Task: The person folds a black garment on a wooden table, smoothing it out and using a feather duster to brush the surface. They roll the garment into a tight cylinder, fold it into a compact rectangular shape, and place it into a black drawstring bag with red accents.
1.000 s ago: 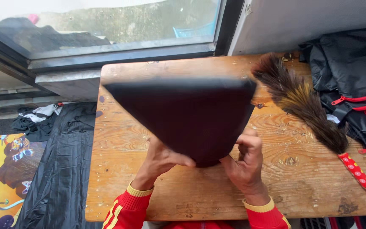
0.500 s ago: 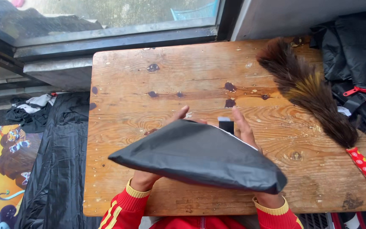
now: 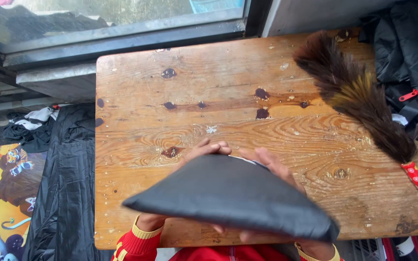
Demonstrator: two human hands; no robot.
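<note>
Black flat leather pouch (image 3: 233, 195), upright a second ago, now tipped flat over wooden desk (image 3: 136, 96); left hand (image 3: 204, 151) and right hand (image 3: 274, 166) both clamped on it.

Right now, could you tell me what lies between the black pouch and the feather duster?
Only bare table between pouch and duster, in the head view.
</note>
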